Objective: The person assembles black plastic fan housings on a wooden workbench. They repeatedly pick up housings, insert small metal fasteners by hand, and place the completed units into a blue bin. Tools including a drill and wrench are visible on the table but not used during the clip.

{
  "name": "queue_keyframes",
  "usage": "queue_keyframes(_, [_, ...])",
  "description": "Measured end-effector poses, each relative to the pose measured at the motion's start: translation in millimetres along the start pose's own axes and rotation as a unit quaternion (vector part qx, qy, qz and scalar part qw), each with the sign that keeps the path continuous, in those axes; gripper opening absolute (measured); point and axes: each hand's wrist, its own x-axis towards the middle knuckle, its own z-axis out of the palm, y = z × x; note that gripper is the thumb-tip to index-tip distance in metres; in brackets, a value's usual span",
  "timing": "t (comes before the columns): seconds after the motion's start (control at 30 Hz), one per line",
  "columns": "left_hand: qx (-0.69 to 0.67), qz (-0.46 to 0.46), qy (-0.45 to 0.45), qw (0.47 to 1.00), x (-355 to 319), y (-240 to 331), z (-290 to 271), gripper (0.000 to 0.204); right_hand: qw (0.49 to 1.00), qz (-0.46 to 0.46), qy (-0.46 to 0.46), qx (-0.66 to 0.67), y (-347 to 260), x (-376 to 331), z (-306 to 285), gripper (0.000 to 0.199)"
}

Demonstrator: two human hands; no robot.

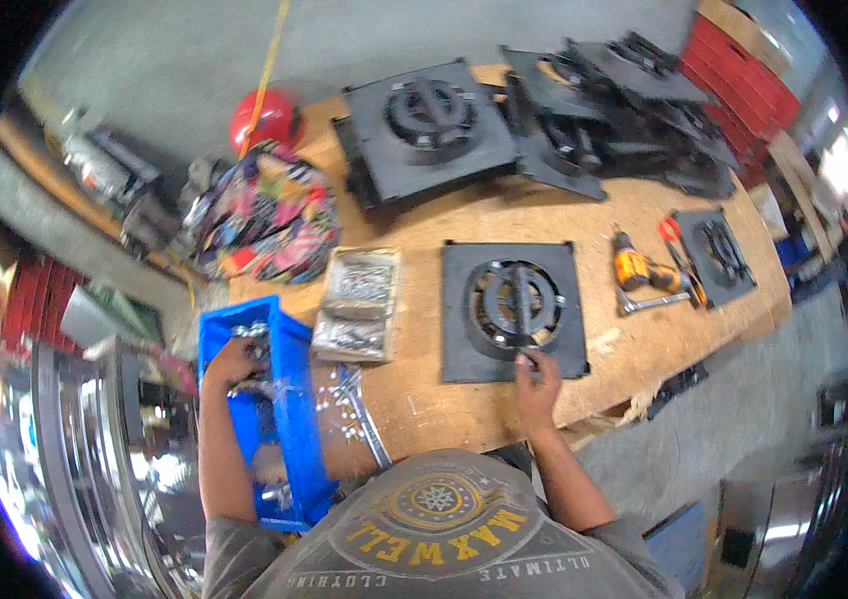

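Note:
My left hand (234, 361) reaches into a long blue bin (292, 399), at the small shiny metal parts (252, 329) in its far end. Its fingertips are hidden among them. On the table before me lies a black square plate (459, 319) with a round slotted opening and a dark bar across its middle. My right hand (541, 384) is at the near side of this ring, by the bar's near end. Its thumb and fingers are closed in a pinch; what is between them is too small to make out.
A two-part box of small hardware (359, 317) stands beside the bin, near a wrench (368, 424) and scattered small pieces. Yellow drill (631, 268), tools and a smaller black plate (733, 285) lie right. Stacked black plates (374, 130) and patterned cloth (269, 220) are farther back.

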Motion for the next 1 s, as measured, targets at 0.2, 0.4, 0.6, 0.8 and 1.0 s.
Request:
queue_keyframes(0.2, [-0.114, 0.015, 0.218, 0.969, -44.1, 65.2, -25.1, 0.035, 0.963, -0.236, -0.005, -0.129, -15.0, 21.3, 3.5, 0.022])
queue_keyframes(0.4, [-0.227, 0.111, 0.219, 0.942, -74.9, 212.3, 22.4, 0.04, 0.929, -0.323, -0.088, -0.158, 15.7, 70.0, 6.7, 0.031])
queue_keyframes(0.6, [-0.27, 0.138, 0.061, 0.951, -72.8, 315.8, 122.9, 0.044, 0.941, -0.266, -0.14, -0.154, 49.7, 114.0, -40.6, 0.027])
queue_keyframes(0.8, [-0.245, 0.226, -0.021, 0.943, -58.1, 382.2, 191.4, 0.04, 0.974, -0.154, -0.168, -0.011, 73.5, 147.0, -91.3, 0.017])
queue_keyframes(1.0, [-0.374, 0.183, -0.137, 0.899, 6.0, 450.8, 242.5, 0.042, 0.992, 0.049, -0.073, 0.091, 84.5, 129.4, -119.6, 0.018])
